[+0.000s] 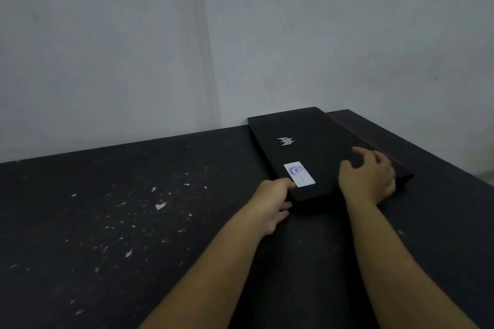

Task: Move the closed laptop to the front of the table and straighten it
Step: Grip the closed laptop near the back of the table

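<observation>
A closed black laptop [307, 152] lies at the far right of the black table [133, 208], skewed, its far corner against the wall. It bears a silver logo and a white sticker [299, 173] near its front corner. My left hand [272, 204] grips the laptop's near left corner, thumb on top beside the sticker, fingers curled at the edge. My right hand [367, 176] lies on the lid near its front right, fingers spread and pressed onto the surface.
The table top is worn, with many white chips in the paint left of centre. A grey wall [240, 35] runs behind the table and forms a corner. The table's right edge [441, 163] runs just beyond the laptop.
</observation>
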